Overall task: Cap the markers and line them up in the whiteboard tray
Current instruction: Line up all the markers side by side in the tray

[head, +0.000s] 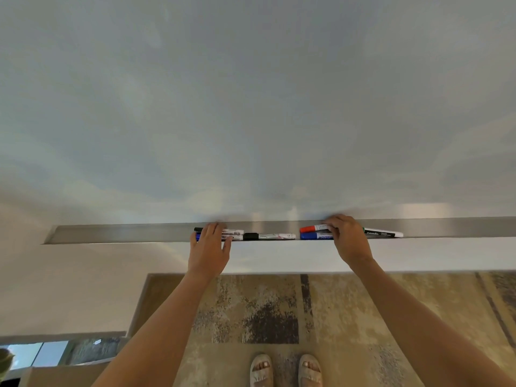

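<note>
A steel whiteboard tray (139,233) runs below the whiteboard (251,107). At its left lie a black-capped marker (236,231) and a blue-capped marker (237,237), one behind the other. My left hand (209,247) rests flat over both with its fingers spread. A black-capped marker (269,236) lies in the middle. To its right are a red-capped marker (311,228) and a blue marker (315,236). My right hand (349,238) curls its fingertips on the red marker's body and hides both right ends. A green marker (384,233) sticks out beyond that hand.
The white wall (83,275) continues below the tray. A patterned rug (265,317) covers the floor, and my two feet in sandals (284,370) stand on it. The tray stretches bare to the far left and the far right (460,226).
</note>
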